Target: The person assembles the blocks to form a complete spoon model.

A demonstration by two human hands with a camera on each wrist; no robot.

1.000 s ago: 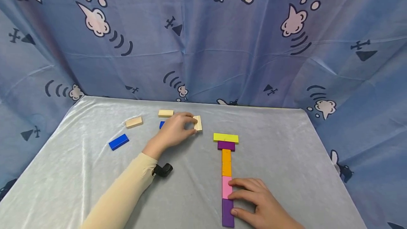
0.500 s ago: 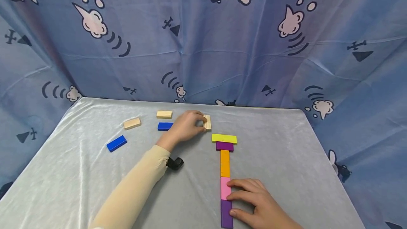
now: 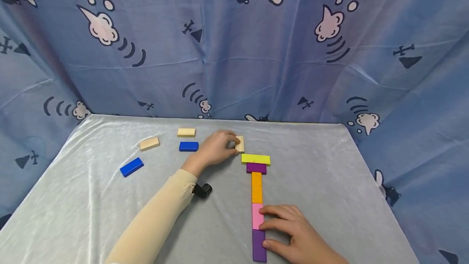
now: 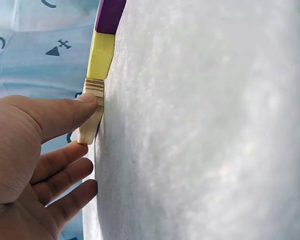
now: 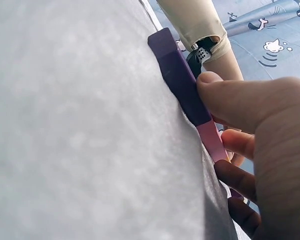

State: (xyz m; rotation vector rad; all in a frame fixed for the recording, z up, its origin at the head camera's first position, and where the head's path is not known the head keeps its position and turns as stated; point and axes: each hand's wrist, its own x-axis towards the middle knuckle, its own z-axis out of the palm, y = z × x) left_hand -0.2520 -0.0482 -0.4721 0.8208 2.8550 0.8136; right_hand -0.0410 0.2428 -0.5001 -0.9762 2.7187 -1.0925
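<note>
My left hand [image 3: 214, 148] pinches a plain wooden block [image 3: 240, 144] between thumb and fingers, just behind the left end of the yellow block [image 3: 255, 159]. In the left wrist view the wooden block [image 4: 90, 127] appears to meet the yellow block [image 4: 101, 55]. A row runs from there toward me: a short purple block [image 3: 256, 168], an orange block [image 3: 257, 187], a pink block [image 3: 257, 216] and a longer purple block [image 3: 259, 245]. My right hand [image 3: 296, 231] rests relaxed along the row's right side, its fingertips touching the pink and nearest purple blocks.
Two blue blocks [image 3: 188, 146] and two plain wooden blocks [image 3: 149, 144] lie apart on the left of the cloth-covered table [image 3: 322, 166]. A patterned blue curtain [image 3: 234, 52] hangs behind the table's back edge.
My left hand has moved right with the wooden block, bringing it to the yellow block, and uncovered a blue block. The right hand stays at the row; the head view has shifted slightly.
</note>
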